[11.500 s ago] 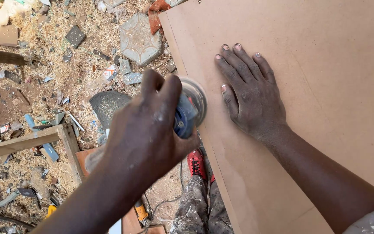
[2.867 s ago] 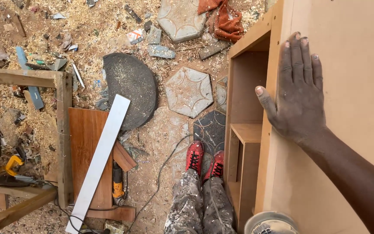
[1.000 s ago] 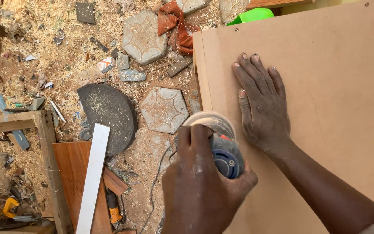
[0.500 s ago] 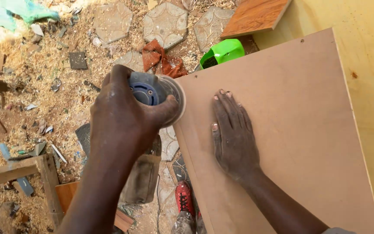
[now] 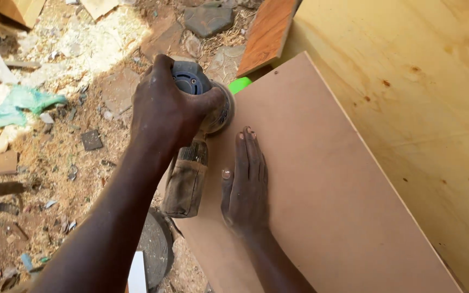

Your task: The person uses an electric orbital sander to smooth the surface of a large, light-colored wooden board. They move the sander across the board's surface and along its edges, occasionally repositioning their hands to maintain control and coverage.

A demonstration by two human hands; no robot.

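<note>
The left hand [image 5: 172,111] is clenched over the top of a round power sander [image 5: 204,103], fingers wrapped across its grey-blue cap, and the tool sits at the near-left edge of a large brown fibreboard panel [image 5: 321,184], close to that panel's far corner. A dusty cloth dust bag [image 5: 185,179] hangs from the sander toward the person, running along the panel's left edge and just beside the thumb of the other hand. The right hand [image 5: 245,187] lies flat and released on the panel, palm down with fingers stretched together toward the sander, its fingertips near the tool's round base but apart from it; it grasps nothing. To the right of the panel, a wide sheet of pale yellow plywood [image 5: 424,97] with dark knots fills that side of the view. Beyond the panel's far corner a bit of bright green plastic [image 5: 239,84] shows, and past it a reddish-brown laminate board [image 5: 267,35] leans at a tilt. The ground [image 5: 55,141] to the left is covered in sawdust, shavings and scraps, among them a crumpled green bag [image 5: 23,103], and a dark round slab [image 5: 156,247] lies below the left forearm.
</note>
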